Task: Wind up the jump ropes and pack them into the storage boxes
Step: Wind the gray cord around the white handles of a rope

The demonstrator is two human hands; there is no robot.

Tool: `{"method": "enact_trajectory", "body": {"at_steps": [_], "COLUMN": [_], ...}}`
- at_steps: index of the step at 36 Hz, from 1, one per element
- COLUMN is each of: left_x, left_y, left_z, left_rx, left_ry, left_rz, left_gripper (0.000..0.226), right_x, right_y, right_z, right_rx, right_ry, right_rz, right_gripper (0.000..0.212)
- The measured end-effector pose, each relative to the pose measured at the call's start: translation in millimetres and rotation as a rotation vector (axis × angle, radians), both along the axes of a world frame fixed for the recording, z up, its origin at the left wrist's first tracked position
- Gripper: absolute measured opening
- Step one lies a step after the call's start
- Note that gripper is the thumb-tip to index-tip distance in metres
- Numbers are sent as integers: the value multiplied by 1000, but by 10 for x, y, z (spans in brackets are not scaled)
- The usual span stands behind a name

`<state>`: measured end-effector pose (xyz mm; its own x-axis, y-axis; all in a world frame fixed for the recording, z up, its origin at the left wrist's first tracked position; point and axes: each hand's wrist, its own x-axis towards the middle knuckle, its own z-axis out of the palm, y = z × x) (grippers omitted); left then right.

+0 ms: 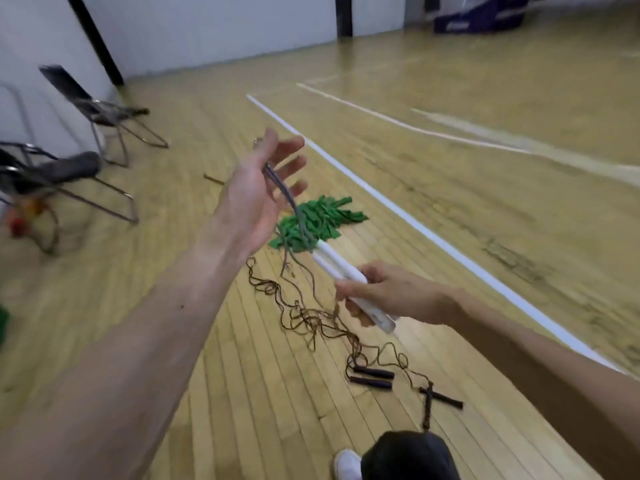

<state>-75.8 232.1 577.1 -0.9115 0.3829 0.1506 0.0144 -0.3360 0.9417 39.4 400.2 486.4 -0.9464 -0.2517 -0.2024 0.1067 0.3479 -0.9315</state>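
Between the two hands runs a grey rope [282,188] - it hangs off the left hand [258,188] and slants down to a pair of white handles [332,261]. The left hand is raised with the palm turned up and the fingers spread loose, so the rope just lies across it, not clenched at all. The right hand [391,292] sits lower and closer to the body, fingers wrapped round both white handles, which lie side by side and poke out of the fist at both ends. Just past the handle tips, beyond both hands, there's a green pile [318,220] of strips on the wooden floor [207,375]; too blurry to say what they are. Under the hands a tangle of brown ropes [311,320] sprawls on the boards, trailing back toward the body to two black handles [372,375] lying next to each other below the right hand. Right of those, under the right forearm, another pair of crossed dark handles [441,398] forms an X. Way off to the left of the left arm stand folding chairs [104,112] - pretty smeared. A white line [415,230] runs along the floor on the far side of the right hand.
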Motion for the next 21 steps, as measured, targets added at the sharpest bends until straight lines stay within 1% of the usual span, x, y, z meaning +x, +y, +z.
{"method": "enact_trajectory", "body": {"at_steps": [3,5,6,7,9,11,12,13,15,16,18,19,21], "left_x": [457,737,873,1030,1231,1429,1527,1606,1818,1935,2095,2148,2223], "left_y": [-339,-550,-652,-763,-927,-1091,-1156,-1200,-1313,-1357,-1436,-1462,-1502], "left_z": [496,741,834,927,1007,1022,1016,975,927,896,811,767,698], "left_rx": [-167,-242,-268,-305,-389,-426,-424,-423,-414,-411,-477,-510,-531], "left_ry": [205,266,271,272,275,248,225,193,106,45,13,34,112], "left_rz": [110,167,177,185,189,206,205,197,162,135,137,191,390], "left_gripper": [27,24,28,36,58,75,79,76,63,64,76,75,62], "right_x": [314,517,612,736,905,1064,1137,1182,1305,1366,1453,1493,1578], "right_y": [-275,-463,-556,-668,-837,-996,-1060,-1108,-1203,-1240,-1296,-1318,-1355], "right_z": [538,850,996,1155,1391,1575,1653,1689,1805,1856,1937,1966,2016], "right_rx": [-7,-15,-28,-30,-34,-28,-23,-31,-53,-72,-110,-120,-128], "right_ry": [50,99,121,142,162,168,170,168,170,164,146,132,103], "right_rz": [70,109,131,152,184,217,228,237,252,247,220,209,200], "right_gripper": [50,47,46,44,42,41,40,36,29,29,29,30,31]}}
